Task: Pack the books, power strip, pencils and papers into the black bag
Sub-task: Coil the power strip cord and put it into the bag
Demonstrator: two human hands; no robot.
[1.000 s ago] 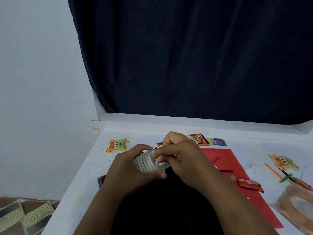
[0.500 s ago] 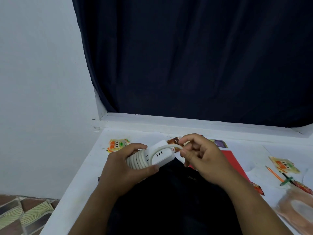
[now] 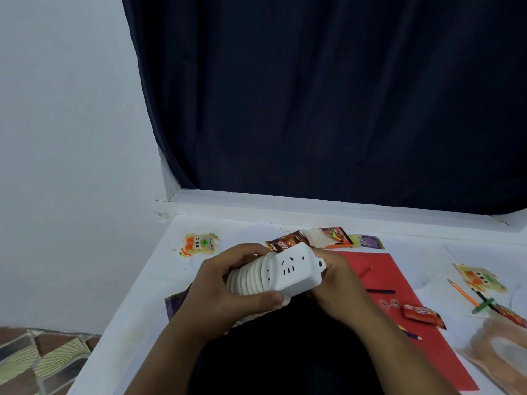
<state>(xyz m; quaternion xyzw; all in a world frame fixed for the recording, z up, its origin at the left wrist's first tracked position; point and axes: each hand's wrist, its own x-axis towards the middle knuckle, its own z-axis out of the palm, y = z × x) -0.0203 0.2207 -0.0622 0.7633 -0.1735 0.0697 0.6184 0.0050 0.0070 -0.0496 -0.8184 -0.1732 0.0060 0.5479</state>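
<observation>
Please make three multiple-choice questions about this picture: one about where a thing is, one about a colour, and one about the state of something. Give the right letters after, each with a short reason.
1. Where is the power strip?
A. flat on the red paper
B. held in both hands above the black bag
C. on the window ledge

2. What colour is the large paper sheet to the right of the hands?
A. red
B. green
C. blue

3. In what state is the power strip's cord?
A. hanging loose off the table
B. plugged into the wall
C. wound in coils around the strip's body

Answers:
1. B: the left hand grips the coiled end and the right hand holds the other end, with the black bag beneath.
2. A: the sheet is plainly red.
3. C: white loops lie side by side around the body under the left hand's grip.
</observation>
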